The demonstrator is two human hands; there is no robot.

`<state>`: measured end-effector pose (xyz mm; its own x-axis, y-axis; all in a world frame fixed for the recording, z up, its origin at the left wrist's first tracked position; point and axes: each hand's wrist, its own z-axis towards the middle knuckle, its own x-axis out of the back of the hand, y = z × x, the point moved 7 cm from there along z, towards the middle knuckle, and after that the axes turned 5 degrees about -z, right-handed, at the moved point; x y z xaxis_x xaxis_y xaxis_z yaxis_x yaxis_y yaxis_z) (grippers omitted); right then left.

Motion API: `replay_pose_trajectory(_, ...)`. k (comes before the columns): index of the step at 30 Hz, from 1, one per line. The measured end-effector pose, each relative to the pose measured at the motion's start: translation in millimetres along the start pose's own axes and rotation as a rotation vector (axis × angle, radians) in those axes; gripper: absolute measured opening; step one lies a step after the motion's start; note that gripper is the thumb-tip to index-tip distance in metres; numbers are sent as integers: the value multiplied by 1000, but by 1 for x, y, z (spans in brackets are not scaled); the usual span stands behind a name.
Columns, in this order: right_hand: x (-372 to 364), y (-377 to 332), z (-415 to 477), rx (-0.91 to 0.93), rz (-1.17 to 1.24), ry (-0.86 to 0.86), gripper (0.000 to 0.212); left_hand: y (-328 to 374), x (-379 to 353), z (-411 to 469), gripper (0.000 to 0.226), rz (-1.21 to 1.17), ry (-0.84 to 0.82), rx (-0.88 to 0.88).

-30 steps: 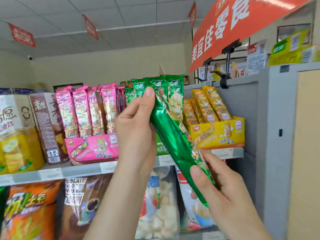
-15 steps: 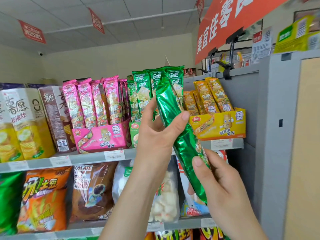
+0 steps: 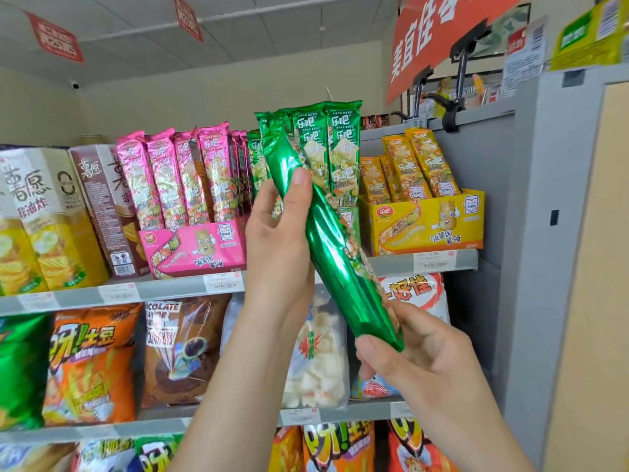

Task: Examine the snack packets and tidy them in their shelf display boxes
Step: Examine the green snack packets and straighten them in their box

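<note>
A long shiny green snack packet (image 3: pixel 326 240) slants from upper left to lower right in front of the top shelf. My left hand (image 3: pixel 279 240) grips its upper half, thumb across the front. My right hand (image 3: pixel 408 356) pinches its bottom end. Behind it, more green packets (image 3: pixel 342 155) stand upright in their display box, which is mostly hidden. To the left is a pink display box (image 3: pixel 197 248) with pink packets (image 3: pixel 177 175). On the right sits a yellow display box (image 3: pixel 425 226) holding yellow packets (image 3: pixel 418 165).
Tall chip cartons (image 3: pixel 44 219) stand at the shelf's left end. Large snack bags (image 3: pixel 92 362) fill the lower shelves. A grey shelf upright (image 3: pixel 561 233) closes the right side. A red banner (image 3: pixel 432 32) hangs overhead on black clips.
The green packet has swung more upright and closer to the standing green packets. My left hand now wraps its upper half from the left; my right hand still holds the bottom end.
</note>
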<state>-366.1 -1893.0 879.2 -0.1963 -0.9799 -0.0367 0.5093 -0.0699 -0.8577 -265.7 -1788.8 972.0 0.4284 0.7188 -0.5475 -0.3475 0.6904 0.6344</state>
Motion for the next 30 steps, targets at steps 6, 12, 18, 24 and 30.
replay_pose_trajectory(6, 5, 2, 3, 18, -34, 72, 31, -14, -6, -10, 38, 62, -127, 57)
replay_pose_trajectory(12, 7, 3, 9, 71, -60, 139, 28, -37, -3, -30, 6, 34, -199, 191)
replay_pose_trajectory(18, 13, -1, 7, 129, -276, 248, 46, -47, 0, -44, 49, 6, -219, 290)
replay_pose_trajectory(24, 14, -7, 7, 248, -747, 281, 39, -58, 14, -52, 78, 289, -231, 279)
replay_pose_trajectory(30, 8, -5, 4, 245, -815, 125, 30, -52, 27, -50, 28, 207, -140, 252)
